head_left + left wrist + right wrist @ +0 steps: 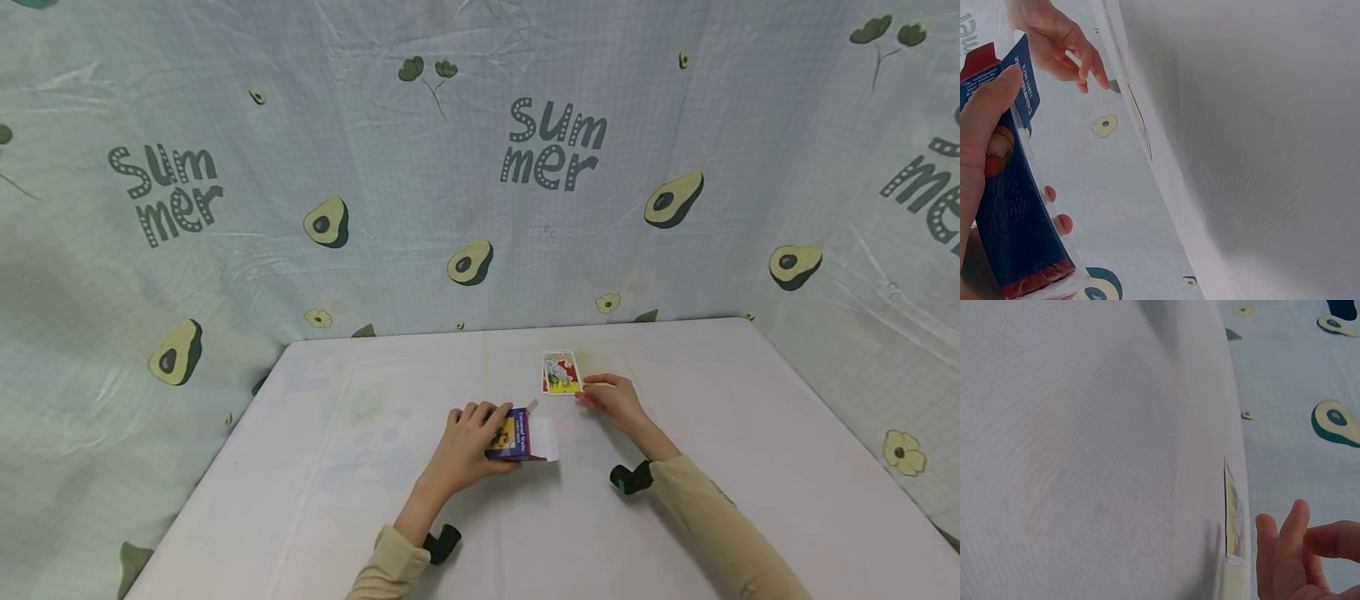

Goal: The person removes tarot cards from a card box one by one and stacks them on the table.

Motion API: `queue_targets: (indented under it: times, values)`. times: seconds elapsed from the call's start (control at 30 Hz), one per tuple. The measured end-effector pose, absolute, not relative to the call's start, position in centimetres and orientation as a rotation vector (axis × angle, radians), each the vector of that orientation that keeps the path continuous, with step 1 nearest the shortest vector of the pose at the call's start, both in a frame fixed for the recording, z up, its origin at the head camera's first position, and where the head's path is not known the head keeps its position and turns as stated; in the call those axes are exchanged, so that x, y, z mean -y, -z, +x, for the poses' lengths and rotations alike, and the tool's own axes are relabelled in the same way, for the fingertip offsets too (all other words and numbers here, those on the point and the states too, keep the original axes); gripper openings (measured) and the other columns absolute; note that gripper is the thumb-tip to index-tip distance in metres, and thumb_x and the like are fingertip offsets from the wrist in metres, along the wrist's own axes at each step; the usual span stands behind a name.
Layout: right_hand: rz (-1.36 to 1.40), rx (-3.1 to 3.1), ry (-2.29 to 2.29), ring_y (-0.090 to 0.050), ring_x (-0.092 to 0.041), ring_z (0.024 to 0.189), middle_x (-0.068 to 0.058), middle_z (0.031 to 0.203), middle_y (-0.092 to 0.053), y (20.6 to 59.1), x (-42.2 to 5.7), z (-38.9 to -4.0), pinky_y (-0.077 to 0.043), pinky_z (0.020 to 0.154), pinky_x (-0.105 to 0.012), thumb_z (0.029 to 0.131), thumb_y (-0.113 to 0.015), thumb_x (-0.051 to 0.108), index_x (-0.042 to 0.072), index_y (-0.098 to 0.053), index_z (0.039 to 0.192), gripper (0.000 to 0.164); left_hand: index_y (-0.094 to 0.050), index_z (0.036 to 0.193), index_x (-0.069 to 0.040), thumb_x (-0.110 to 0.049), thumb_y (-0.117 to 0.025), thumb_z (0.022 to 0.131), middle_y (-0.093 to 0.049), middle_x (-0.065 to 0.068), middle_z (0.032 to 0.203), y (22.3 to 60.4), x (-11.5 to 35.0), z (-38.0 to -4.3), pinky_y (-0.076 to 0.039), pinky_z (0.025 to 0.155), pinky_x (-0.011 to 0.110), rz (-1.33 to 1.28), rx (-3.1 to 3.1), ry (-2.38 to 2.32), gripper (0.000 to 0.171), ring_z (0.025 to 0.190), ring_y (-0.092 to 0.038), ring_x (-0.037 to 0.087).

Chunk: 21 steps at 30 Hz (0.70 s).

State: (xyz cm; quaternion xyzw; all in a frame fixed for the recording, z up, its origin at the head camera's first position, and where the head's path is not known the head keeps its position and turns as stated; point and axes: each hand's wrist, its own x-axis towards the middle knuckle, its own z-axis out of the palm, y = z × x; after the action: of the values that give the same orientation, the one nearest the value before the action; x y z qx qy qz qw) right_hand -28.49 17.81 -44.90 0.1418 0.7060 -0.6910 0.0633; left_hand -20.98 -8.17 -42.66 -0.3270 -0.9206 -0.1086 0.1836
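In the head view my left hand (pixel 472 442) grips a blue and purple tarot card box (pixel 510 435); a white flap stands out from its right end. The left wrist view shows the thumb pressed along the blue side of the box (pixel 1016 206), with fingertips showing past its far edge. A few overlapping picture cards (pixel 562 372) lie face up near the table's far side, a red edge peeking out at their left. Beside their lower right corner is my right hand (pixel 613 400), fingers loosely bent and holding nothing in the right wrist view.
A white cloth covers the table (pixel 360 508). Behind it and at both sides hangs a pale curtain (pixel 405 167) printed with avocados and lettering. Dark camera mounts (pixel 632 477) sit at both wrists, close above the table.
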Motion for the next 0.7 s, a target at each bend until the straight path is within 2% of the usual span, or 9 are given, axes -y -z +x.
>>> queue_targets:
  times: [0.43, 0.7]
  values:
    - [0.315, -2.138, 2.084, -0.062, -0.002, 0.076, -0.020, 0.117, -0.050, 42.8, -18.3, -26.6, -0.050, 0.068, -0.015, 0.089, -0.051, 0.007, -0.007, -0.042, 0.124, 0.040, -0.044, 0.129, -0.016, -0.050, -0.073, 0.064, -0.053, 0.003, 0.110, 42.6, 8.2, -21.1, -0.037, 0.080, 0.039, -0.919, 2.593, 0.305, 0.080, 0.097, -0.048, 0.020]
    - [0.238, -2.095, 2.099, -0.062, -0.002, 0.078, -0.002, 0.097, -0.057, 42.0, -18.4, -24.9, -0.049, 0.071, -0.016, 0.089, -0.052, 0.011, -0.006, -0.042, 0.125, 0.041, -0.043, 0.129, -0.017, -0.051, -0.073, 0.064, -0.053, 0.003, 0.110, 42.5, 8.4, -21.0, -0.037, 0.081, 0.038, -0.908, 2.597, 0.287, 0.080, 0.097, -0.048, 0.019]
